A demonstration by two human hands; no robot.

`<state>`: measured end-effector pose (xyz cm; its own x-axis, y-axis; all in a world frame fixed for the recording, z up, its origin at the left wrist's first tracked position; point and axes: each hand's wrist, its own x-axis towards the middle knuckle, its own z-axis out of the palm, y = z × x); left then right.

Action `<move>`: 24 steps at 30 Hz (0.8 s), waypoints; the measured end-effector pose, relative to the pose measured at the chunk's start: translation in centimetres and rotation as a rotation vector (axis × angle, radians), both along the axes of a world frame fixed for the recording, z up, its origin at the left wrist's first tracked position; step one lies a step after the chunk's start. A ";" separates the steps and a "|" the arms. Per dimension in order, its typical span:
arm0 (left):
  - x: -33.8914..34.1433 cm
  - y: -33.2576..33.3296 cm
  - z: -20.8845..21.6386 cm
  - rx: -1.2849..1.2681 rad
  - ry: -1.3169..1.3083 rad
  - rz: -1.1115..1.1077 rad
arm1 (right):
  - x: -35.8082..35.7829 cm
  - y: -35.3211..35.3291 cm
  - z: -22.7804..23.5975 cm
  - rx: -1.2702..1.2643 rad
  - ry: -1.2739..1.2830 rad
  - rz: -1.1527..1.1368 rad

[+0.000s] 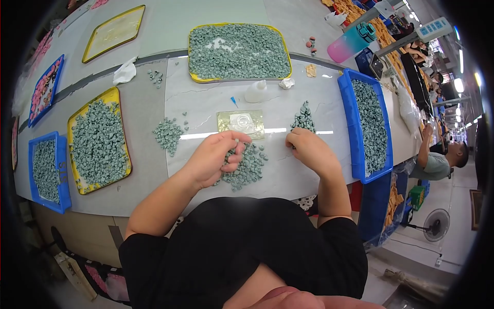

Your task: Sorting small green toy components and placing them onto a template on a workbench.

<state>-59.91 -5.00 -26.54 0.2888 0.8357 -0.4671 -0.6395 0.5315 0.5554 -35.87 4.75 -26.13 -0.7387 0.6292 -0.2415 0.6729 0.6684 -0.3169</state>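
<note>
Plainly, small grey-green pieces were heaped about the square plate on the counter. Far to the plate's left, they were held in a blue tray, then in a yellow tray; nearer to it, a loose pile was scattered. Just below the plate's left half, the left hand was drawn into a narrow pinch, with one small piece apparently gripped between thumb and forefinger. Directly below the plate, partly covered by that hand, a larger pile was spread. To the plate's right, the right hand was bunched at the near edge of a narrow pile; whether anything was held there could not be told. Farther right of the plate, more were contained in a blue bin.

The pieces were judged light and stiff, perhaps easily chipped and prone to roll. A gentle hold across the sides of a single piece was thought best.
</note>
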 end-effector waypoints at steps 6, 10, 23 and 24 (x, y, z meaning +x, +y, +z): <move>-0.6 -0.1 0.0 0.069 -0.015 0.143 | -1.4 -0.2 0.3 -0.002 0.047 -0.034; -0.6 -0.4 -0.3 0.100 0.049 0.088 | -3.5 -0.8 1.3 -0.052 0.384 -0.029; -0.7 -2.0 -0.9 0.089 -0.023 0.050 | -9.2 -4.6 1.0 0.266 0.791 0.043; -0.8 -2.2 -1.0 0.094 -0.009 0.063 | -9.3 -4.7 0.9 0.264 0.792 0.046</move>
